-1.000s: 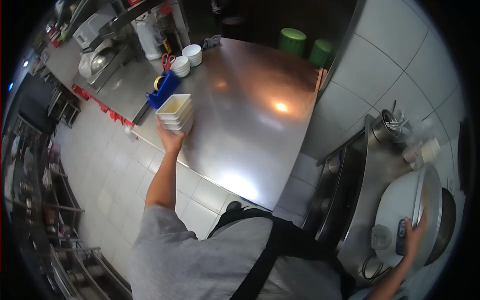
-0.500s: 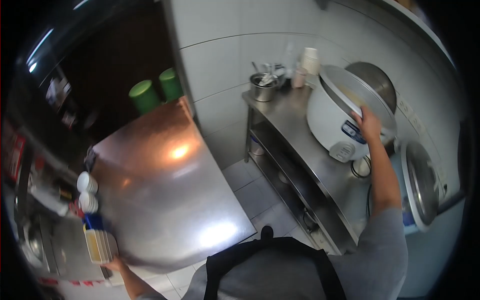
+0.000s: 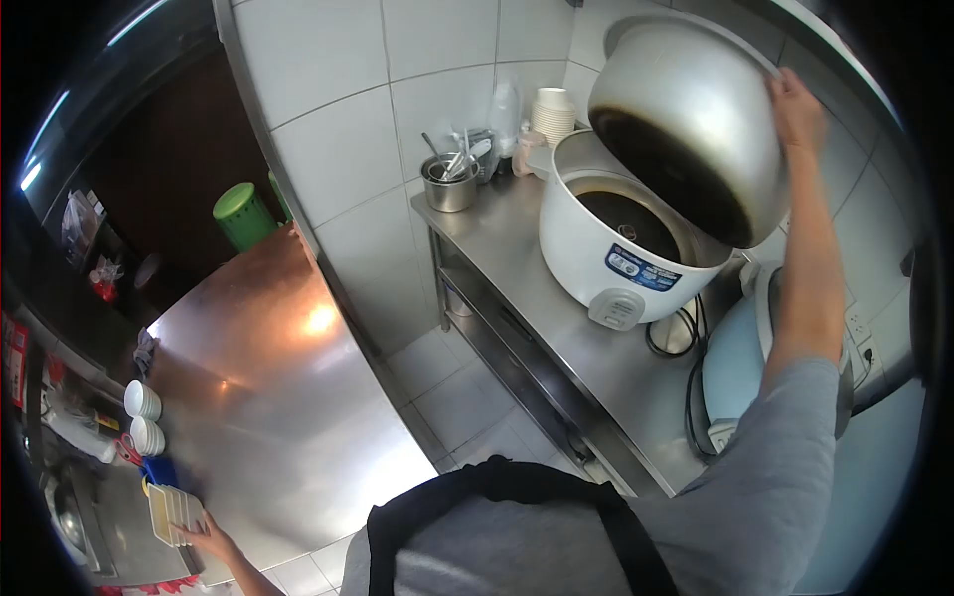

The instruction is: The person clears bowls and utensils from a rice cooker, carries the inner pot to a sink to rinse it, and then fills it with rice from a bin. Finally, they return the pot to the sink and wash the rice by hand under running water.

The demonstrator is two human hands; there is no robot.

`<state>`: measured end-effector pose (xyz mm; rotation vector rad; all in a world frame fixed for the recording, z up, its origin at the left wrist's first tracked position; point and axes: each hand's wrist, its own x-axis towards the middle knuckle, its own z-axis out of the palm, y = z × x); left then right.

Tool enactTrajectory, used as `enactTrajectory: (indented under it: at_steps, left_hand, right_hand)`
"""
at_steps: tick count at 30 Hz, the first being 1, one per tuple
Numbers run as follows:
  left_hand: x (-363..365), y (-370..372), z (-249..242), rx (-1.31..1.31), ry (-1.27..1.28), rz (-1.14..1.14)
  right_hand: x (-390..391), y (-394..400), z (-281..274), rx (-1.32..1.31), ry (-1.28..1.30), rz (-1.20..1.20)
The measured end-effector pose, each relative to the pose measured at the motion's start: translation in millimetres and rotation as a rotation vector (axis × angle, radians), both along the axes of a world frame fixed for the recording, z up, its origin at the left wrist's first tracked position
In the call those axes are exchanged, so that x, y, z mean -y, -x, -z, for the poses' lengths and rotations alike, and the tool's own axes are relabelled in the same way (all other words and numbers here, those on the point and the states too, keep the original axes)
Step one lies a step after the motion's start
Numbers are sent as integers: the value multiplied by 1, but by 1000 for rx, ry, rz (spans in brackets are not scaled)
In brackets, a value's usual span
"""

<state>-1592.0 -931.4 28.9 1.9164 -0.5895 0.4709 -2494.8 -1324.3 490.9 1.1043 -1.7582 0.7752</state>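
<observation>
My right hand [image 3: 798, 111] is closed on the rim of a silver inner pot [image 3: 686, 94]. The pot is tilted above a white rice cooker [image 3: 571, 233], showing its dark, scorched underside. Inside the cooker body the brownish heating plate is in sight. My left hand [image 3: 209, 539], at the lower left, has its fingers apart and against the side of a stack of pale rectangular containers [image 3: 177, 515]. Beside that stack are a blue box [image 3: 159, 470] and two stacks of white bowls [image 3: 143, 400].
A steel table [image 3: 288, 437] spans the left. On the steel shelf unit [image 3: 596, 363] stand a metal pot of utensils [image 3: 449, 189], stacked paper cups [image 3: 553, 117] and a second, light-blue cooker [image 3: 730, 368]. Black cords [image 3: 688, 397] trail between the cookers. A green bin [image 3: 241, 217] stands beyond.
My right hand has lifted the inner pot up and tipped it, uncovering the cooker's inside. My left hand stays by the containers, with its fingers now further over their side. The view has shifted.
</observation>
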Motion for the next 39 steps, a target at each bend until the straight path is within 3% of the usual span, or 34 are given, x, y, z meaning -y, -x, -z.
enactTrajectory:
  at_steps: [2,5,7,9,14,15,16,17,18,21,23,24,25,29,30,31,32,34,36,39]
  left_hand:
    - [29,25,-19,-104,67,176]
    - [89,45,-14,-45,120,444]
    - [135,86,-27,-172,173,629]
    - [176,113,-33,-263,187,891]
    - [242,197,-34,-345,138,1370]
    - [241,225,-42,-371,97,1477]
    - [236,253,-48,-395,54,1595]
    - [226,277,-51,-416,24,1708]
    - [217,294,-49,-418,-33,1785]
    - [196,331,-18,-526,-190,2044]
    - [183,342,-4,-594,-323,2153]
    - [172,346,-6,-617,-422,2155]
    - [159,349,-10,-638,-520,2144]
    - [95,393,0,-832,-812,2177]
    - [62,412,-5,-827,-895,2287]
    - [28,435,-12,-883,-986,2399]
    - [-11,460,-18,-936,-1075,2510]
    - [-89,510,-23,-1046,-1272,2700]
    - [-171,556,-24,-1097,-1484,2749]
    - [-281,605,-14,-953,-1710,2847]
  right_hand:
    - [-38,17,-34,-30,114,57]
    - [-119,28,-80,-20,248,138]
    - [-176,57,-112,-380,392,194]
    - [-246,-9,-121,-618,528,44]
    - [-410,-104,-132,-396,477,-170]
    - [-447,-110,-137,-357,453,-180]
    - [-485,-112,-145,-332,417,-45]
    - [-520,-117,-152,-394,344,232]
    - [-547,-143,-143,-345,306,260]
    - [-595,-237,-64,57,271,-30]
    - [-625,-270,-33,279,312,-100]
    - [-654,-273,-27,209,348,163]
    - [-690,-268,-24,230,283,282]
    - [-841,-266,63,-84,-25,845]
    - [-850,-286,84,-230,-86,739]
    - [-873,-299,101,-327,-259,832]
    - [-903,-302,121,-443,-301,752]
    - [-954,-316,151,-364,-308,752]
    - [-1012,-325,180,-231,-327,848]
    - [-1104,-333,215,-101,-204,933]
